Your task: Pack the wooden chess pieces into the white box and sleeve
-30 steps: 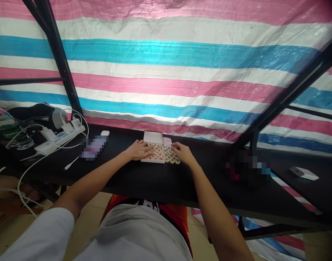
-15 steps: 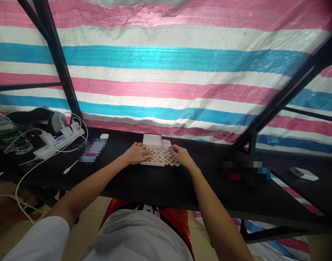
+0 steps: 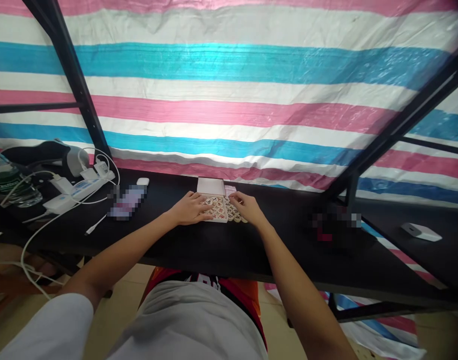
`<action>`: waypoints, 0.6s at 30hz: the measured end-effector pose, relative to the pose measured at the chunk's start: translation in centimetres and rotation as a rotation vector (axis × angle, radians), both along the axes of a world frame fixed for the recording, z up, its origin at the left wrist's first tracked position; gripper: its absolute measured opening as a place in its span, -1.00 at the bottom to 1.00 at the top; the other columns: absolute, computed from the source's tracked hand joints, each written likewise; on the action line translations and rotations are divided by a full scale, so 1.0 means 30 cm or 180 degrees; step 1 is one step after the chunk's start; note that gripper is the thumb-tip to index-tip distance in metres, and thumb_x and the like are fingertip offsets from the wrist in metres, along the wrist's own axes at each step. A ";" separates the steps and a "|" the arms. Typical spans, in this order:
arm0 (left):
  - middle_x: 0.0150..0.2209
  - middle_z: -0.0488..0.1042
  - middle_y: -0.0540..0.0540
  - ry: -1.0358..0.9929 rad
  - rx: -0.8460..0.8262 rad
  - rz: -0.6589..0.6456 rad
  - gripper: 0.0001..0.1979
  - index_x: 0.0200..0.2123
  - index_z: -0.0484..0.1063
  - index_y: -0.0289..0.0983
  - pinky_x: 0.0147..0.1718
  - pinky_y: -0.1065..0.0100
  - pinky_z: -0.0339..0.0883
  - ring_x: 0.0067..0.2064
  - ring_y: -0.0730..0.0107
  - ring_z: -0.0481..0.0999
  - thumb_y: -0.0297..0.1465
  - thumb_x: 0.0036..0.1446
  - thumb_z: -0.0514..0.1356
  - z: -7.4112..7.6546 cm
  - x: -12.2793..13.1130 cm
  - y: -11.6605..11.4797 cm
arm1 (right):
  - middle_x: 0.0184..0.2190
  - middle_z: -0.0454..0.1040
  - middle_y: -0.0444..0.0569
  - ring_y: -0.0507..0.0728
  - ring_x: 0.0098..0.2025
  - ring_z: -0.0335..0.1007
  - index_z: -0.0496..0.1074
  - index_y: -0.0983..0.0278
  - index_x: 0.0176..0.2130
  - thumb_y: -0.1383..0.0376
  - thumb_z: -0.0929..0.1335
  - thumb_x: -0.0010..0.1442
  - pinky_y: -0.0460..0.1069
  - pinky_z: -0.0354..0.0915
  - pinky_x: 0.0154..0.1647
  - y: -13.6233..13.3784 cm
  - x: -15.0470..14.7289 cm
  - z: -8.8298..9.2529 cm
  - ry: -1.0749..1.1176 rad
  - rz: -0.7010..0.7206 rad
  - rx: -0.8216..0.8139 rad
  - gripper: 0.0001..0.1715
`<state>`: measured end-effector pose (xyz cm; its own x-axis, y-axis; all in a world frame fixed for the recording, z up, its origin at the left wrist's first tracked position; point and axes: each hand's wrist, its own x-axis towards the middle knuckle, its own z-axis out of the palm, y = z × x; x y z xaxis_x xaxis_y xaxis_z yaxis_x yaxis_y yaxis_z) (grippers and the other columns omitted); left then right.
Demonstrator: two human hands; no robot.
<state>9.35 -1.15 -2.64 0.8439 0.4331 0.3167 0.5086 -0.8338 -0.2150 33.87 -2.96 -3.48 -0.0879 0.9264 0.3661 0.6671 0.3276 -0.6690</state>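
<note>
A small white box [image 3: 223, 220] lies near the middle of the black table [image 3: 213, 250], its pale lid [image 3: 210, 186] raised at the far side. Round pieces [image 3: 215, 211] marked with red or black characters sit in rows inside it, and more loose pieces [image 3: 237, 216] lie just beside its right wall, on the table. The left hand [image 3: 189, 208] lies over the box's left edge, fingers spread above the pieces inside; whether they grip anything cannot be told. The right hand [image 3: 248, 207] is bent over the loose pieces, thumb and fingertips drawn toward each other near the box's right wall; whether a piece is pinched there is too small to tell. A pinkish slip of paper [image 3: 231, 189] lies beyond the loose pieces, next to the lid. Farther left are a blurred-out phone [image 3: 128, 202], a small white case [image 3: 142, 181] and a white cable [image 3: 95, 225]; past them lie a power strip [image 3: 78, 195] with white plugs and a clear bottle [image 3: 14, 185] with a green label. Well to the right, a white block [image 3: 421, 232] rests on a black surface. Behind everything hangs a striped sheet [image 3: 229, 115] in pink, white and blue.
</note>
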 end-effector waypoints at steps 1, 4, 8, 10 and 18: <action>0.02 0.37 -0.19 -0.0024 0.0058 -0.0107 -0.48 0.09 0.35 -0.12 -0.04 0.17 0.04 0.02 0.12 0.28 -0.02 0.25 -0.13 0.007 0.003 -0.010 | -0.51 0.42 -0.12 0.04 -0.47 0.26 0.47 0.26 -0.26 0.08 0.25 0.14 -0.05 0.23 -0.35 -0.008 -0.017 0.005 0.0043 0.0094 -0.0036 -0.65; 0.10 0.32 -0.22 -0.0096 0.0232 -0.0403 -0.45 0.11 0.32 -0.13 0.02 0.13 0.02 0.07 0.08 0.25 0.01 0.21 -0.10 0.017 0.016 -0.038 | -0.42 0.48 -0.09 0.06 -0.39 0.33 0.47 0.25 -0.22 0.05 0.27 0.14 -0.04 0.26 -0.31 -0.029 -0.063 0.015 0.0234 0.0564 -0.0269 -0.62; 0.12 0.29 -0.22 -0.0095 0.0346 -0.0566 -0.45 0.12 0.31 -0.12 0.00 0.10 0.07 0.05 0.06 0.28 0.02 0.20 -0.07 0.004 0.032 -0.057 | -0.41 0.50 -0.07 0.07 -0.37 0.38 0.46 0.28 -0.23 0.04 0.32 0.09 -0.06 0.28 -0.35 -0.033 -0.082 0.015 0.0599 0.1130 -0.0748 -0.61; 0.14 0.27 -0.22 -0.0114 0.0338 -0.0602 -0.48 0.10 0.33 -0.12 0.02 0.12 0.08 0.07 0.07 0.27 0.00 0.21 -0.06 -0.004 0.035 -0.054 | -0.42 0.50 -0.08 0.07 -0.39 0.38 0.44 0.29 -0.23 0.05 0.35 0.05 -0.06 0.27 -0.38 -0.024 -0.069 0.016 0.0713 0.1094 -0.0830 -0.61; -0.12 0.43 -0.12 -0.0647 -0.0360 0.0134 -0.64 -0.01 0.42 -0.17 -0.05 0.29 0.19 -0.07 0.28 0.37 -0.21 0.27 -0.04 -0.009 -0.018 0.045 | -0.41 0.52 -0.03 0.11 -0.34 0.40 0.45 0.28 -0.32 0.09 0.33 0.04 -0.02 0.26 -0.26 0.028 0.152 0.009 0.0115 -0.0976 -0.0135 -0.68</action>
<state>8.80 0.21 -2.91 0.7481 0.5090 0.4258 0.5668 -0.8238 -0.0109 38.45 -2.11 -3.20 0.2104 0.9223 0.3243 0.7060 0.0861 -0.7029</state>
